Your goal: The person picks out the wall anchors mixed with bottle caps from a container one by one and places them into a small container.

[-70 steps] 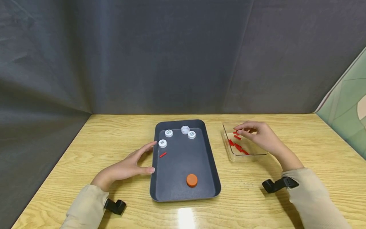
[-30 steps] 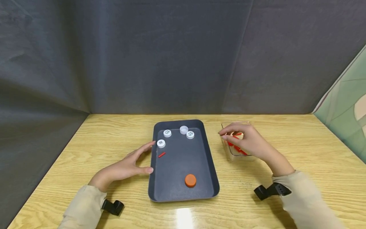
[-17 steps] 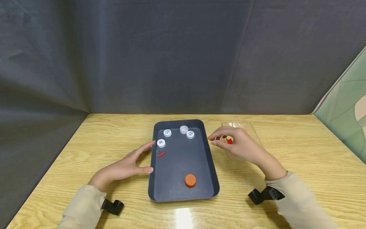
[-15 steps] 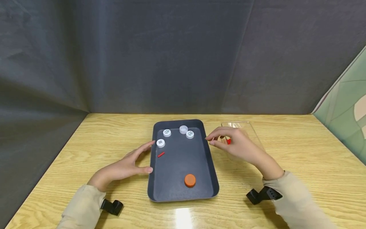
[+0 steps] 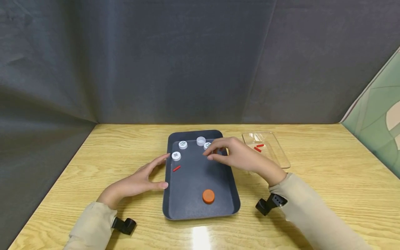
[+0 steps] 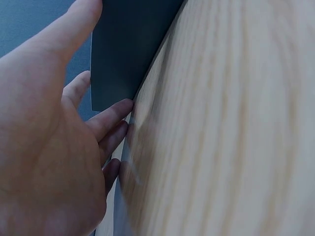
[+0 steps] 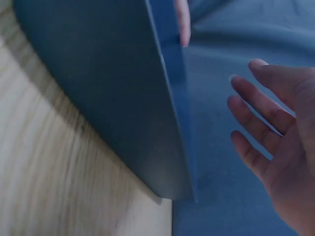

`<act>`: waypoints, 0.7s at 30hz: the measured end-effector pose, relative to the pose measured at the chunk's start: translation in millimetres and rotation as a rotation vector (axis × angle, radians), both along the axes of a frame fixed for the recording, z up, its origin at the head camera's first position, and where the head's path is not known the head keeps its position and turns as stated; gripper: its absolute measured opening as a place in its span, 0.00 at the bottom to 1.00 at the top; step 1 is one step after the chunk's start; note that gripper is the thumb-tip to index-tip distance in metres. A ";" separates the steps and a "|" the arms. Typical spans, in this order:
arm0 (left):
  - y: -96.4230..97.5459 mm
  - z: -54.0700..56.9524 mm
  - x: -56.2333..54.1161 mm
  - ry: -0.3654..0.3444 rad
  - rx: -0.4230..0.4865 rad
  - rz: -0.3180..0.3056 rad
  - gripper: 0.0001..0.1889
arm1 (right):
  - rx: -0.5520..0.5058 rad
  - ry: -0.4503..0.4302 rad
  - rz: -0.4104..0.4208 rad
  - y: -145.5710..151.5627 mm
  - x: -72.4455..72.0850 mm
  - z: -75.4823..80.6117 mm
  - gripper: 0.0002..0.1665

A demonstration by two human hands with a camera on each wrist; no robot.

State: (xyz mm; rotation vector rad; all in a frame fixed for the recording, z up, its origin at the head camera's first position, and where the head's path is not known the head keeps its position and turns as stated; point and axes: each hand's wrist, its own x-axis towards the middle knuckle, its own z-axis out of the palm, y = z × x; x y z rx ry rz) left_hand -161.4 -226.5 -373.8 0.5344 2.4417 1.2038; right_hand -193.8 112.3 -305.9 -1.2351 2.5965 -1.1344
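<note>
The left hand (image 5: 137, 184) rests with spread, nearly straight fingers at the left side of a dark grey tray (image 5: 193, 208). Over the tray's right half hovers the right hand (image 5: 231, 154), thumb and forefinger brought close together; whether a small stick sits between their tips does not show. A red stick (image 5: 176, 168) lies on the tray near a white cap (image 5: 176, 156). Farther back are another white cap (image 5: 183, 144), an upturned white cap (image 5: 201, 141) and a partly covered white cap (image 5: 207, 145). An orange cap (image 5: 208, 196) lies toward the front.
A clear box (image 5: 282, 158) stands right of the tray, with red sticks (image 5: 257, 149) showing in it; the right hand and forearm block part of the box. The wooden table (image 5: 131, 146) ends at a dark grey curtain (image 5: 187, 69).
My right hand has moved left from inside the clear box, past the tray's right rim, to above the tray. The left hand, caps and stick on the tray look unchanged.
</note>
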 end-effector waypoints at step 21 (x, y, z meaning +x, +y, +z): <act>2.6 -2.6 -6.3 -0.018 0.008 -0.011 0.47 | 0.259 -0.161 0.176 -61.0 -51.4 -12.4 0.11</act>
